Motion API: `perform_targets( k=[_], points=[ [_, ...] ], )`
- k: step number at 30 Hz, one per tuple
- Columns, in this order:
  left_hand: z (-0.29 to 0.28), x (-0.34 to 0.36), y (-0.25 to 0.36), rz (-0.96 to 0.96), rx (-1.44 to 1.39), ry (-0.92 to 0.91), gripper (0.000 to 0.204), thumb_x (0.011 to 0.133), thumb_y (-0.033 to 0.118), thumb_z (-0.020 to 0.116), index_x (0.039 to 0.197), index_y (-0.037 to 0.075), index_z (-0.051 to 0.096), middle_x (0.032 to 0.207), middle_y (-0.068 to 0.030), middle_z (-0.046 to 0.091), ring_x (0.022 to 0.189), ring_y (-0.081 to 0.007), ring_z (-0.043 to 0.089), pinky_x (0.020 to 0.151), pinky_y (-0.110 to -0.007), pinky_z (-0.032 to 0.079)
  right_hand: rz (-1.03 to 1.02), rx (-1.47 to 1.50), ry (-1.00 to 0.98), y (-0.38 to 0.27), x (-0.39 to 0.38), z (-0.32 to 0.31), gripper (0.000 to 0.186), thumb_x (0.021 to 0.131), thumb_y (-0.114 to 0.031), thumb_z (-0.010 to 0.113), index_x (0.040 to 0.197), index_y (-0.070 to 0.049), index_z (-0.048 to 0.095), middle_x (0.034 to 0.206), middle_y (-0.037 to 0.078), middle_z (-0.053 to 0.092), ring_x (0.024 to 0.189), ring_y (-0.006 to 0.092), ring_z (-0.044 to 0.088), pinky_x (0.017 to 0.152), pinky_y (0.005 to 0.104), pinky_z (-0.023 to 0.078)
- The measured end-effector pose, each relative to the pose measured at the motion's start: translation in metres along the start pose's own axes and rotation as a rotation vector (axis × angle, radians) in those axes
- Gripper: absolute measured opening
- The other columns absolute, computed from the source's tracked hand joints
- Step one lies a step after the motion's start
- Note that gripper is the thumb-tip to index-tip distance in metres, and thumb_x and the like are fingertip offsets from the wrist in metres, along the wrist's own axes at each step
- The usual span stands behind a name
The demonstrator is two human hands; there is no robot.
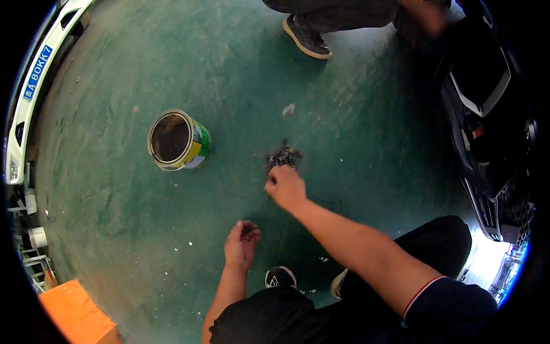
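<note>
A small heap of dark, crumbly debris (283, 156) lies on the green floor in front of me. My right hand (286, 186) is at its near edge, with the fingers pinched together. Whatever they may hold is hidden. Nearer to me and to the left, my left hand (242, 246) hovers palm up with loosely curled fingers. Its fingertips look dark, and no object shows in it. Beyond my left hand stands an open round metal can (201, 143) with a yellow and green label. Its inside is brown and stained.
A white car bumper (20, 114) curves along the left edge; a dark car front (481, 149) is at the right. Another person's shoe (306, 39) is at the top. At lower left are an orange block (77, 312) and a white container (38, 237). Pale scraps dot the floor.
</note>
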State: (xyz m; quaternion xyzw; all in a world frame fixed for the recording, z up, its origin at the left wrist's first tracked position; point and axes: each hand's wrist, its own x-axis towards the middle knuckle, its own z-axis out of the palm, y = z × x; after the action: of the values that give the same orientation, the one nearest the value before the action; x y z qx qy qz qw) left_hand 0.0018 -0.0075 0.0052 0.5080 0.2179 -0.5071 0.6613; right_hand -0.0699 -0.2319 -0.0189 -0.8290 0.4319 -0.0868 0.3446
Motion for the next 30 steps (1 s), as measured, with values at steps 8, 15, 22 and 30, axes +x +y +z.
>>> perform_targets(
  k=[8, 15, 22, 30],
  points=[
    [-0.018, 0.024, 0.009, 0.068, -0.141, 0.082, 0.028, 0.106, 0.039, 0.058, 0.097, 0.012, 0.061, 0.090, -0.0071, 0.065, 0.069, -0.0205, 0.056, 0.060, -0.034, 0.045, 0.001, 0.200, -0.306, -0.061, -0.026, 0.015, 0.024, 0.088, -0.030, 0.070, 0.099, -0.009, 0.071, 0.107, 0.018, 0.066, 0.107, 0.0395, 0.065, 0.090, 0.0513, 0.054],
    [-0.020, 0.000, 0.001, -0.033, -0.015, 0.129, 0.033, 0.105, 0.039, 0.061, 0.086, 0.014, 0.054, 0.076, -0.0059, 0.056, 0.057, -0.0176, 0.045, 0.050, -0.032, 0.032, -0.195, -0.187, -0.014, 0.031, 0.027, -0.003, 0.015, 0.091, -0.017, 0.066, 0.105, -0.016, 0.073, 0.100, 0.008, 0.063, 0.102, 0.0316, 0.065, 0.079, 0.0481, 0.057],
    [-0.020, -0.002, -0.007, -0.087, 0.023, 0.141, 0.032, 0.103, 0.039, 0.064, 0.085, 0.013, 0.055, 0.077, -0.0057, 0.058, 0.058, -0.0181, 0.048, 0.050, -0.032, 0.032, -0.210, -0.183, 0.030, 0.024, 0.021, 0.004, 0.018, 0.090, -0.016, 0.068, 0.107, -0.017, 0.074, 0.100, 0.007, 0.062, 0.101, 0.0304, 0.065, 0.076, 0.0471, 0.058],
    [-0.020, 0.001, -0.013, -0.052, -0.011, 0.083, 0.026, 0.104, 0.031, 0.063, 0.090, 0.009, 0.061, 0.080, -0.0070, 0.063, 0.066, -0.0201, 0.055, 0.059, -0.035, 0.042, -0.162, -0.033, 0.131, 0.013, 0.007, 0.002, 0.017, 0.088, -0.013, 0.073, 0.104, -0.012, 0.070, 0.104, 0.009, 0.065, 0.100, 0.0308, 0.065, 0.079, 0.0456, 0.056]
  ],
)
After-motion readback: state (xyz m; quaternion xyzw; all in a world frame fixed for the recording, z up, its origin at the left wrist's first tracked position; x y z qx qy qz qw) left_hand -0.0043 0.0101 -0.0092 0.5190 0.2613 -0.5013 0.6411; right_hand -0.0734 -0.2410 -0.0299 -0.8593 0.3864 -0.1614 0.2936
